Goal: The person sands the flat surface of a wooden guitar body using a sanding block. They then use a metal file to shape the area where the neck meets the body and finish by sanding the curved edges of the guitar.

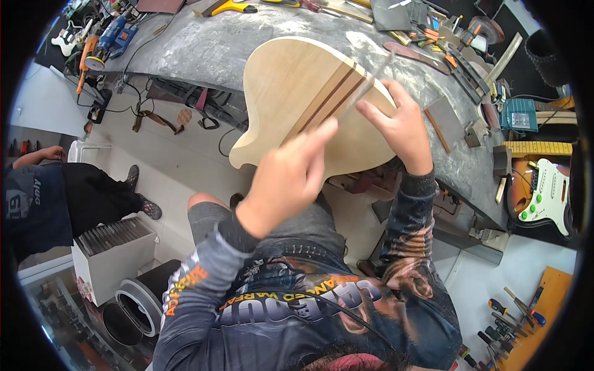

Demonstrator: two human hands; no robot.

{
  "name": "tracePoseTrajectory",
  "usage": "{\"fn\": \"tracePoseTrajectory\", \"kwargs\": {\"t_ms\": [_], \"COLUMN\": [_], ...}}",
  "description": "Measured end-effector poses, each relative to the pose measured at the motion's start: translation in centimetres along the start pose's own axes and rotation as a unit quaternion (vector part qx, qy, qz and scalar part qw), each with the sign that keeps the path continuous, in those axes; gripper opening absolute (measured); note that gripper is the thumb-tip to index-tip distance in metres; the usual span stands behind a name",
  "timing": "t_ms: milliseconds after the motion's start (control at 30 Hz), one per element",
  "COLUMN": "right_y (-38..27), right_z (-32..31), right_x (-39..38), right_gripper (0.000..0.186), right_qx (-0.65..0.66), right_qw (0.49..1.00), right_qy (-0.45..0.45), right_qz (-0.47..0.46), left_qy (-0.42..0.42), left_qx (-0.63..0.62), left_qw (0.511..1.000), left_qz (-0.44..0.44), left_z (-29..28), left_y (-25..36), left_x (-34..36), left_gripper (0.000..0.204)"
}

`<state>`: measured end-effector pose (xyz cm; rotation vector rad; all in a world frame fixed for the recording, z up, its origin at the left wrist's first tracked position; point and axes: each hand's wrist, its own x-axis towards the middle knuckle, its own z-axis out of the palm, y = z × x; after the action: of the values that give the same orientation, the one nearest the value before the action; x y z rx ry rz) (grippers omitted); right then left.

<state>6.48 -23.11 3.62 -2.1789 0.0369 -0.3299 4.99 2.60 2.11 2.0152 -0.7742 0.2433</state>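
A pale, unfinished guitar body (291,80) with darker brown stripes through its middle lies over the near edge of the workbench. My right hand (402,127) grips its right side, thumb on top and fingers over the rim. Above the stripes, my left hand (288,176) is closed with its index finger stretched forward. From that hand a thin grey file-like tool (376,75) runs across the body towards the far right. Motion smears the tool and my left hand, so the tool's exact kind and its handle are hard to make out.
Dust covers the grey workbench (204,52). Hand tools crowd its far right, near a dark leaf-shaped piece (417,57). A sander (111,43) stands at the far left. A sunburst guitar (541,191) is at right. Another person (68,198) is at left, beside a white box (114,253).
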Motion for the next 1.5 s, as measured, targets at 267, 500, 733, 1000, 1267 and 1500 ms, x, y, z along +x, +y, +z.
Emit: {"fn": "tracePoseTrajectory", "kwargs": {"t_ms": [267,500,733,1000,1267,1500], "right_y": [0.5,0.3,0.5,-0.3,0.3,0.5], "right_z": [0.5,0.7,0.8,1.1,0.9,0.9], "right_x": [-0.2,-0.2,-0.3,-0.5,-0.4,-0.3], "right_gripper": [0.046,0.047,0.046,0.046,0.043,0.044], "right_qx": [0.023,-0.002,0.001,0.008,-0.004,0.004], "right_qw": [1.000,0.999,0.999,0.999,0.999,0.999], "right_qy": [0.013,0.031,0.023,0.027,0.038,0.034], "right_qz": [0.010,0.007,0.027,0.029,0.009,0.005], "left_qy": [0.036,0.041,0.039,0.056,0.109,0.097], "left_qx": [0.053,0.046,0.063,0.020,0.013,0.001], "left_qw": [0.998,0.998,0.993,0.998,0.993,0.993], "left_qz": [0.002,-0.017,-0.089,-0.017,-0.040,-0.073], "left_z": [-2.0,-1.0,-3.4,-2.7,-2.3,-4.0], "left_y": [-2.1,-0.7,-2.5,-1.5,-2.9,-4.5], "left_x": [6.7,-1.1,7.7,-0.7,2.8,5.0], "left_gripper": [0.053,0.051,0.051,0.050,0.042,0.041]}}
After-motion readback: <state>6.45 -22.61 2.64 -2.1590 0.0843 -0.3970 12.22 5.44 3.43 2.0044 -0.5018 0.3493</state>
